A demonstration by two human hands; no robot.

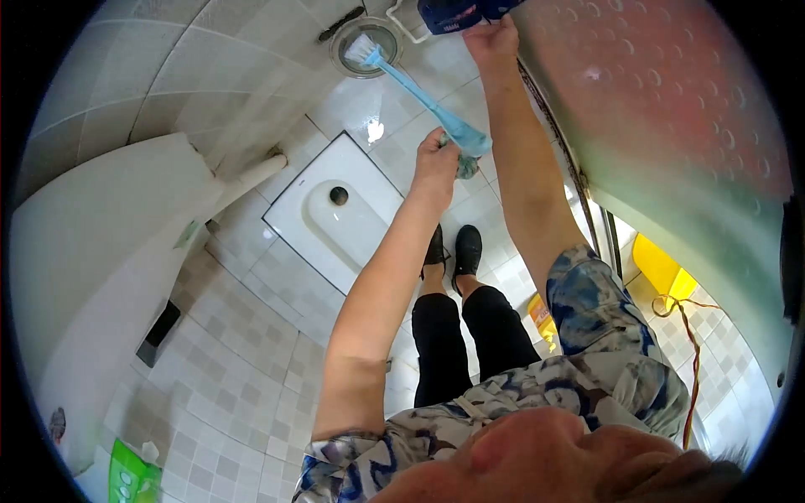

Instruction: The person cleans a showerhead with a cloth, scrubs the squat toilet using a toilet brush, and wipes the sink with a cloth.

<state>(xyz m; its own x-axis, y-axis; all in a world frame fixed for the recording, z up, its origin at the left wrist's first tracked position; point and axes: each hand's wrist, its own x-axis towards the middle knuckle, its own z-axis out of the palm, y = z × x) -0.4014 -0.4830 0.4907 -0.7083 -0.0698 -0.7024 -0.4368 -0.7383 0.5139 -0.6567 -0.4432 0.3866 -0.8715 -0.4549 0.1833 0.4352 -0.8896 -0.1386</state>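
Observation:
My left hand [438,163] is closed near the wide end of a light blue scrubbing brush [428,102]. The brush slants up and left, its white bristles over a round floor drain [366,49]. A crumpled greenish bundle [468,166], maybe a scouring pad, shows beside the same hand; how it is held is partly hidden. Higher up, my right hand [493,40] has its fingers on the underside of a dark blue package [453,15] with pale lettering, cut off by the top edge of the view.
A white squat toilet [323,205] is set in the tiled floor, left of my shoes [468,249]. A frosted glass door [662,101] stands at the right. Around me are a yellow container [662,267], a yellow bottle [542,315], a twisted cord [694,360] and a green package [132,474].

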